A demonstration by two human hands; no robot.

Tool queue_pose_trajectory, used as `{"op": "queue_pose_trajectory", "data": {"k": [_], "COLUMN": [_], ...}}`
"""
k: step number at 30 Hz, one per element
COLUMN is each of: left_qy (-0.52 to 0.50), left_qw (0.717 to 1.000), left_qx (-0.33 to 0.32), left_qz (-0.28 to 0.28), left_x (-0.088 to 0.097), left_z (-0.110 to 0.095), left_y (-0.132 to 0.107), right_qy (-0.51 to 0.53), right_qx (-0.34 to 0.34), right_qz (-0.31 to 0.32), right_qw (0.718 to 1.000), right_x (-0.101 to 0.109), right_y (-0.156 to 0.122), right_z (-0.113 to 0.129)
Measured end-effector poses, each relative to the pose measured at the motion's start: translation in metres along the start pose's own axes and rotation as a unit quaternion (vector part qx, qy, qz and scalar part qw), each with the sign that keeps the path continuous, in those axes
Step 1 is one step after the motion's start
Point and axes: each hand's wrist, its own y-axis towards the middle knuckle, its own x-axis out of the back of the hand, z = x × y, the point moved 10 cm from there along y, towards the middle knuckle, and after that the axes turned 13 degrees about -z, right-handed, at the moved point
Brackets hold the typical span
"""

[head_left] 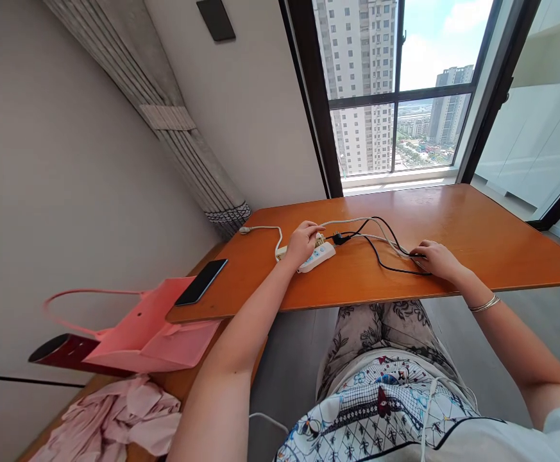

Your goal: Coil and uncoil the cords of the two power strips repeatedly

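My left hand [303, 242] rests on a white power strip [319, 255] on the orange wooden table [476, 231], fingers curled over its far end. A black plug [340, 239] lies just right of the strip, apart from it. Black and white cables [380, 239] run from there across the table to my right hand [434, 258], which lies on them with fingers bent down; what it grips is hidden. A white cable [270, 230] with a plug at its end trails off to the left of the strip.
A black phone [201, 282] lies near the table's left corner. A pink paper bag [149, 330] and pink cloth [116, 417] sit on a lower surface at left. A window [395, 90] stands behind the table, a curtain [174, 115] at the wall.
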Motion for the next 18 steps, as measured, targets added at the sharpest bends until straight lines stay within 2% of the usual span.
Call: {"op": "queue_pose_trajectory", "data": {"k": [3, 6, 10, 14, 18], "left_qy": [0.004, 0.007, 0.014, 0.015, 0.01], "left_qw": [0.998, 0.994, 0.993, 0.994, 0.989], "left_qx": [-0.008, -0.019, -0.011, -0.002, 0.016], "left_qz": [-0.067, -0.112, -0.114, -0.112, -0.146], "left_x": [0.013, 0.02, 0.019, 0.018, 0.03], "left_z": [-0.005, -0.01, -0.012, -0.011, -0.003], "left_y": [0.01, 0.014, 0.013, 0.012, 0.017], "right_qy": [0.115, 0.207, 0.261, 0.298, 0.351], "right_qx": [0.0, -0.041, -0.117, -0.177, -0.265], "right_qz": [-0.002, -0.022, -0.135, -0.236, -0.319], "right_qw": [0.993, 0.977, 0.949, 0.908, 0.84], "right_x": [0.002, 0.009, 0.034, 0.052, 0.057], "right_y": [0.002, 0.003, 0.005, 0.002, -0.006], "right_z": [0.007, 0.005, -0.012, -0.029, -0.055]}}
